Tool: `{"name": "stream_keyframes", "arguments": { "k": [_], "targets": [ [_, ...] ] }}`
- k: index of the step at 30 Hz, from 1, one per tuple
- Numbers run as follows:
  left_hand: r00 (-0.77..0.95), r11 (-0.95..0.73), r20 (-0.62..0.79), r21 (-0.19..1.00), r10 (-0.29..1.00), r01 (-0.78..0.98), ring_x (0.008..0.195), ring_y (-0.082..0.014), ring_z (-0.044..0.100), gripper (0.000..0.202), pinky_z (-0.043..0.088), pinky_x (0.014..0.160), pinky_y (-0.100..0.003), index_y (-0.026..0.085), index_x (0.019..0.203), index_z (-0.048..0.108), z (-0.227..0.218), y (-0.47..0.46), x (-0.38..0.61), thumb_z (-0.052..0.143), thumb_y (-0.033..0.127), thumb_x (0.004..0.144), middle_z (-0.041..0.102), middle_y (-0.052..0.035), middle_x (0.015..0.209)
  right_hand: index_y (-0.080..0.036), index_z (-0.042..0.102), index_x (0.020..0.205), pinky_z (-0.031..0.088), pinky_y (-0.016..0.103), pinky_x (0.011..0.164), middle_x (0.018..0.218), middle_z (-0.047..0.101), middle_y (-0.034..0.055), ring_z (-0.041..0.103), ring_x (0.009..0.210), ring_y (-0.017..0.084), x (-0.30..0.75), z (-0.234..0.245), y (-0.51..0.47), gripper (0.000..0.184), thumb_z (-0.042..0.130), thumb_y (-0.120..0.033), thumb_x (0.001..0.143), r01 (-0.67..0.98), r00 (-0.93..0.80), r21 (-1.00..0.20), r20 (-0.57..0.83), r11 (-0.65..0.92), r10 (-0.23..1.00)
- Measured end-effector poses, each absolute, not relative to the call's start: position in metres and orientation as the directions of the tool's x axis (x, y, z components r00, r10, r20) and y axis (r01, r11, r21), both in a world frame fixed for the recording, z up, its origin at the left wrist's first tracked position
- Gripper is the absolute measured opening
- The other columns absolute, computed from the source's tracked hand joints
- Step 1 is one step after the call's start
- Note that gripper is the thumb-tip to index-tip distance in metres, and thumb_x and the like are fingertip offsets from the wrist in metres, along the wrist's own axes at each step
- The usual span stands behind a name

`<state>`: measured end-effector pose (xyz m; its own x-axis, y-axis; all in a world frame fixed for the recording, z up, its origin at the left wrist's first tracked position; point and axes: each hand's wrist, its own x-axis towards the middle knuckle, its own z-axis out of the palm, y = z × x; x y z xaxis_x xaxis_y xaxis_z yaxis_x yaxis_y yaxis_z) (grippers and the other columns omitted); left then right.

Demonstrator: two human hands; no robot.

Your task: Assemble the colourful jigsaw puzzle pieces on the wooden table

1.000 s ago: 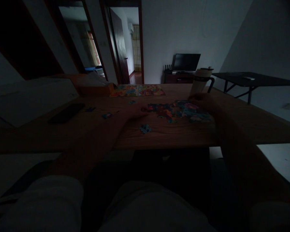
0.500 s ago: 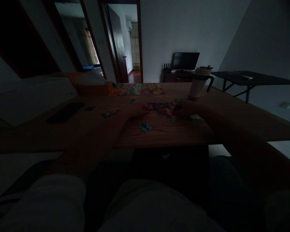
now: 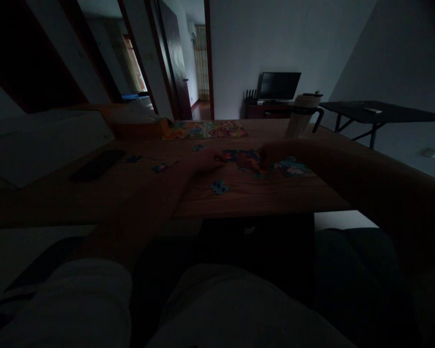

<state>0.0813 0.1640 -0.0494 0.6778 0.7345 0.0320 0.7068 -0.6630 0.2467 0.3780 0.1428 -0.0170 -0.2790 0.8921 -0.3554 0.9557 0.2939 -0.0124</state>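
The left hand (image 3: 206, 162) rests on the wooden surface (image 3: 261, 193) at the left edge of the half-built puzzle (image 3: 261, 162), and the right hand (image 3: 275, 151) lies on the puzzle's middle; the room is too dark to tell whether the fingers of either hand are apart or closed on a piece. A loose piece (image 3: 219, 186) lies near the left hand, toward the person. A mug (image 3: 300, 118) stands behind the puzzle, and a picture sheet (image 3: 206, 129) lies at the far edge.
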Motion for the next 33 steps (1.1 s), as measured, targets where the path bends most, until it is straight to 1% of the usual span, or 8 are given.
{"name": "stream_keyframes", "arguments": {
  "k": [6, 11, 13, 16, 19, 24, 30, 33],
  "targets": [
    [0.686, -0.671, 0.032, 0.245, 0.727, 0.699, 0.108, -0.0224, 0.069, 0.039, 0.048, 0.096, -0.029, 0.024, 0.129, 0.075, -0.049, 0.162, 0.08, 0.058, 0.04, 0.098, 0.076, -0.0044, 0.125, -0.02, 0.083, 0.104, 0.055, 0.035, 0.081, 0.102, 0.08, 0.0075, 0.072, 0.094, 0.028, 0.393, -0.014, 0.143, 0.034, 0.086, -0.04, 0.076, 0.947, -0.32, -0.117, -0.307, 0.298, 0.896],
    [0.674, -0.663, 0.036, 0.226, 0.738, 0.713, 0.112, -0.0238, 0.069, 0.043, 0.048, 0.098, -0.031, 0.024, 0.135, 0.072, -0.048, 0.157, 0.083, 0.056, 0.042, 0.099, 0.075, -0.0057, 0.128, -0.022, 0.083, 0.108, 0.055, 0.036, 0.087, 0.107, 0.079, 0.0066, 0.072, 0.098, 0.028, 0.413, -0.019, 0.139, 0.034, 0.077, -0.045, 0.083, 0.922, -0.333, -0.269, -0.177, 0.28, 0.926],
    [0.655, -0.644, 0.034, 0.227, 0.755, 0.731, 0.114, -0.0245, 0.068, 0.045, 0.048, 0.1, -0.032, 0.025, 0.138, 0.07, -0.047, 0.153, 0.085, 0.055, 0.044, 0.1, 0.074, -0.0059, 0.129, -0.022, 0.082, 0.11, 0.056, 0.035, 0.087, 0.108, 0.079, 0.0061, 0.071, 0.1, 0.027, 0.418, -0.024, 0.137, 0.036, 0.076, -0.047, 0.084, 0.901, -0.341, -0.32, -0.111, 0.291, 0.933],
    [0.64, -0.631, 0.038, 0.22, 0.768, 0.744, 0.118, -0.0249, 0.067, 0.048, 0.048, 0.103, -0.032, 0.027, 0.142, 0.068, -0.046, 0.148, 0.087, 0.054, 0.047, 0.1, 0.072, -0.0056, 0.134, -0.022, 0.08, 0.107, 0.055, 0.032, 0.082, 0.103, 0.079, 0.0061, 0.071, 0.093, 0.025, 0.421, -0.035, 0.134, 0.041, 0.076, -0.053, 0.082, 0.879, -0.365, -0.368, -0.112, 0.302, 0.924],
    [0.669, -0.659, 0.021, 0.203, 0.743, 0.724, 0.12, -0.024, 0.067, 0.046, 0.047, 0.105, -0.031, 0.028, 0.139, 0.069, -0.046, 0.147, 0.088, 0.053, 0.047, 0.101, 0.071, -0.004, 0.137, -0.019, 0.079, 0.107, 0.054, 0.029, 0.076, 0.098, 0.077, 0.0073, 0.07, 0.087, 0.022, 0.422, -0.042, 0.129, 0.046, 0.077, -0.058, 0.081, 0.884, -0.364, -0.36, -0.128, 0.299, 0.922],
    [0.675, -0.662, 0.012, 0.206, 0.738, 0.72, 0.117, -0.0228, 0.068, 0.045, 0.047, 0.106, -0.03, 0.027, 0.136, 0.072, -0.048, 0.149, 0.089, 0.052, 0.046, 0.101, 0.073, -0.0036, 0.133, -0.019, 0.078, 0.109, 0.053, 0.029, 0.075, 0.098, 0.076, 0.0085, 0.069, 0.086, 0.022, 0.421, -0.042, 0.119, 0.048, 0.077, -0.059, 0.082, 0.906, -0.326, -0.326, -0.126, 0.271, 0.937],
    [0.698, -0.686, 0.033, 0.227, 0.715, 0.692, 0.119, -0.0222, 0.067, 0.042, 0.048, 0.104, -0.029, 0.025, 0.132, 0.074, -0.049, 0.152, 0.089, 0.052, 0.042, 0.1, 0.073, -0.0034, 0.132, -0.02, 0.078, 0.113, 0.054, 0.026, 0.078, 0.108, 0.077, 0.0081, 0.071, 0.09, 0.021, 0.42, -0.04, 0.126, 0.036, 0.072, -0.046, 0.09, 0.913, -0.318, -0.31, -0.132, 0.266, 0.939],
    [0.7, -0.687, 0.026, 0.222, 0.714, 0.692, 0.117, -0.0226, 0.068, 0.042, 0.048, 0.103, -0.03, 0.024, 0.133, 0.074, -0.047, 0.15, 0.09, 0.053, 0.041, 0.1, 0.074, -0.0043, 0.131, -0.02, 0.076, 0.126, 0.054, 0.027, 0.083, 0.115, 0.077, 0.0096, 0.072, 0.096, 0.022, 0.415, -0.035, 0.145, 0.039, 0.071, -0.039, 0.093, 0.942, -0.275, -0.216, -0.064, 0.256, 0.959]
  ]
}}
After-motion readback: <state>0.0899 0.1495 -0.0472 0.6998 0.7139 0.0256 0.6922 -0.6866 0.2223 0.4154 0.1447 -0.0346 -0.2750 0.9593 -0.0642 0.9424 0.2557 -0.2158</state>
